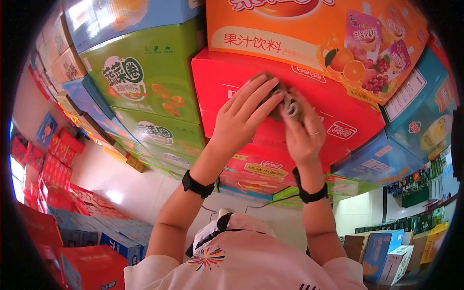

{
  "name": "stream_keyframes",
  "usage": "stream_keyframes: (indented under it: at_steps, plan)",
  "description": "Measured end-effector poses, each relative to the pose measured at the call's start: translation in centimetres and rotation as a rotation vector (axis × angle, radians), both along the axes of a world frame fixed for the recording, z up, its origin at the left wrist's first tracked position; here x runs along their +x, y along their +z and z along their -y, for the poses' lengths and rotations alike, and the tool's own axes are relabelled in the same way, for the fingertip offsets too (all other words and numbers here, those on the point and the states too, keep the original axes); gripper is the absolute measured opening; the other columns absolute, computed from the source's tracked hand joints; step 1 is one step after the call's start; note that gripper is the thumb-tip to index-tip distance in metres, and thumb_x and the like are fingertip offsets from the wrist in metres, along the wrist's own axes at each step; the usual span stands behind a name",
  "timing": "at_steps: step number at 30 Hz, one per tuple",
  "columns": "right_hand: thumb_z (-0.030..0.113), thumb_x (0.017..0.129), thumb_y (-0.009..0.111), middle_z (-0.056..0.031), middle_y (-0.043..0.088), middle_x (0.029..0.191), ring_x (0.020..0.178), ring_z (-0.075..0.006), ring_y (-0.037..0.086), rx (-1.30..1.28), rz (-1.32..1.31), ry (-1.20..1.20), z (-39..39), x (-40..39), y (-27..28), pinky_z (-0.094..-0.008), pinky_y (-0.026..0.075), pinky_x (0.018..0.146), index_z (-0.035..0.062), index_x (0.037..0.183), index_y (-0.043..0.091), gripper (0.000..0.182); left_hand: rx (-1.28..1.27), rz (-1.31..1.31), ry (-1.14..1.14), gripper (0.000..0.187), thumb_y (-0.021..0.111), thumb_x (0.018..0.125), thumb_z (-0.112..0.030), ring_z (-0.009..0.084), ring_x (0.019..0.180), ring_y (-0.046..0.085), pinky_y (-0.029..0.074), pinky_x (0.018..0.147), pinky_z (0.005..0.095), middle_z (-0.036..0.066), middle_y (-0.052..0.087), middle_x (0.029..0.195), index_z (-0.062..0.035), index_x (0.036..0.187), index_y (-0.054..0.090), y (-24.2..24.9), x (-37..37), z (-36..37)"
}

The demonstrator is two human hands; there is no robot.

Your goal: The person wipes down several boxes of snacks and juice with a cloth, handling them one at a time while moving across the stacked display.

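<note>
While hands hold crumpled cloth; red carton glossy

The cloth is greyish, the carton red with white print.

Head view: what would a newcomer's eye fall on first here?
Probably the big orange box at the top, with its fruit pictures. Just below, the left hand and right hand meet at a crumpled cloth before the red box. A green box stands to the left.
</note>
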State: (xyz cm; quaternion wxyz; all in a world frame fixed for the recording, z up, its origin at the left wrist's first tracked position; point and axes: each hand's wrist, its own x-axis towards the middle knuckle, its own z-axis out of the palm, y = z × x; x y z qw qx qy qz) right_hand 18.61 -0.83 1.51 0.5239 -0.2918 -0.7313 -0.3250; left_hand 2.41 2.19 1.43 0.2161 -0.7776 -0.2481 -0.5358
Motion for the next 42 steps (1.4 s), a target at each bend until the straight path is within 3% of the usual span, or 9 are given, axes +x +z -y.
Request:
stream_keyframes:
  at_steps: [7, 14, 16, 20, 25, 32, 36, 38, 42]
  plan:
    - [0.000, 0.071, 0.067, -0.0174, 0.057, 0.115, 0.103, -0.0338, 0.059, -0.007, 0.005, -0.152, 0.9, 2.2, 0.2, -0.0390, 0.052, 0.080, 0.0114, 0.103, 0.066, 0.034, 0.004, 0.085, -0.101, 0.035, 0.055, 0.075, -0.004, 0.0277, 0.114, 0.053, 0.044, 0.094, 0.0388, 0.008, 0.057, 0.121, -0.0074, 0.109, 0.060, 0.8, 3.5, 0.5]
    - [0.011, 0.073, 0.071, -0.0194, 0.052, 0.121, 0.112, -0.0367, 0.053, -0.118, -0.060, -0.132, 1.9, 3.3, -13.7, -0.0468, 0.049, 0.087, 0.0119, 0.108, 0.061, 0.036, -0.182, -0.029, -0.212, 0.031, 0.056, 0.075, -0.007, 0.0253, 0.112, 0.055, 0.044, 0.096, 0.0391, 0.007, 0.059, 0.119, -0.0072, 0.106, 0.061, -10.0, 3.8, 1.8]
    - [0.012, 0.076, 0.070, -0.0203, 0.050, 0.124, 0.112, -0.0383, 0.053, -0.262, -0.117, -0.067, 2.6, 3.0, -17.8, -0.0488, 0.049, 0.087, 0.0116, 0.109, 0.057, 0.036, -0.236, -0.087, -0.220, 0.032, 0.055, 0.075, -0.008, 0.0246, 0.112, 0.055, 0.044, 0.096, 0.0385, 0.006, 0.059, 0.119, -0.0075, 0.106, 0.060, -13.6, 3.3, 2.3]
    - [0.012, 0.076, 0.070, -0.0209, 0.048, 0.126, 0.113, -0.0397, 0.051, -0.385, -0.045, -0.179, 4.3, 2.9, -21.1, -0.0500, 0.046, 0.091, 0.0110, 0.109, 0.052, 0.038, -0.344, -0.153, -0.212, 0.036, 0.056, 0.073, -0.010, 0.0230, 0.114, 0.053, 0.042, 0.098, 0.0379, 0.006, 0.058, 0.120, -0.0076, 0.109, 0.058, -17.1, 2.9, 3.1]
    - [0.005, 0.075, 0.067, -0.0213, 0.048, 0.126, 0.114, -0.0395, 0.048, -0.466, -0.246, -0.189, 5.3, 0.5, -19.7, -0.0484, 0.043, 0.092, 0.0068, 0.105, 0.053, 0.033, -0.369, -0.126, -0.237, 0.040, 0.056, 0.073, -0.011, 0.0240, 0.114, 0.053, 0.043, 0.097, 0.0380, 0.008, 0.057, 0.121, -0.0065, 0.112, 0.055, -16.4, 2.6, 3.4]
    - [-0.006, 0.073, 0.065, -0.0194, 0.050, 0.123, 0.111, -0.0386, 0.050, -0.423, -0.276, -0.090, 5.5, -0.1, -15.9, -0.0461, 0.045, 0.087, 0.0039, 0.095, 0.055, 0.026, -0.274, -0.112, -0.183, 0.034, 0.056, 0.074, -0.010, 0.0254, 0.114, 0.052, 0.043, 0.097, 0.0396, 0.008, 0.056, 0.121, -0.0043, 0.108, 0.056, -13.2, 2.6, 4.1]
    - [-0.008, 0.073, 0.062, -0.0181, 0.053, 0.119, 0.109, -0.0370, 0.053, -0.278, -0.322, -0.044, 4.0, 0.0, -11.8, -0.0459, 0.045, 0.087, 0.0042, 0.090, 0.056, 0.023, -0.159, -0.078, -0.157, 0.031, 0.056, 0.076, -0.012, 0.0238, 0.113, 0.053, 0.043, 0.094, 0.0383, 0.005, 0.057, 0.119, -0.0071, 0.107, 0.056, -9.3, 2.8, 3.5]
    - [-0.006, 0.074, 0.061, -0.0163, 0.056, 0.115, 0.107, -0.0359, 0.055, -0.073, -0.194, -0.068, 3.0, 0.7, -8.9, -0.0456, 0.045, 0.087, 0.0059, 0.091, 0.056, 0.021, -0.045, -0.039, -0.085, 0.032, 0.056, 0.075, -0.014, 0.0223, 0.111, 0.055, 0.043, 0.087, 0.0352, 0.003, 0.058, 0.118, -0.0107, 0.107, 0.057, -6.8, 3.0, 3.2]
    - [-0.001, 0.076, 0.060, -0.0151, 0.058, 0.111, 0.105, -0.0341, 0.056, 0.047, -0.112, -0.087, 1.8, 2.3, -3.2, -0.0449, 0.045, 0.086, 0.0070, 0.091, 0.059, 0.017, 0.046, -0.036, -0.007, 0.033, 0.056, 0.075, -0.015, 0.0204, 0.110, 0.054, 0.041, 0.084, 0.0331, 0.001, 0.058, 0.118, -0.0133, 0.108, 0.058, -1.6, 3.9, 2.5]
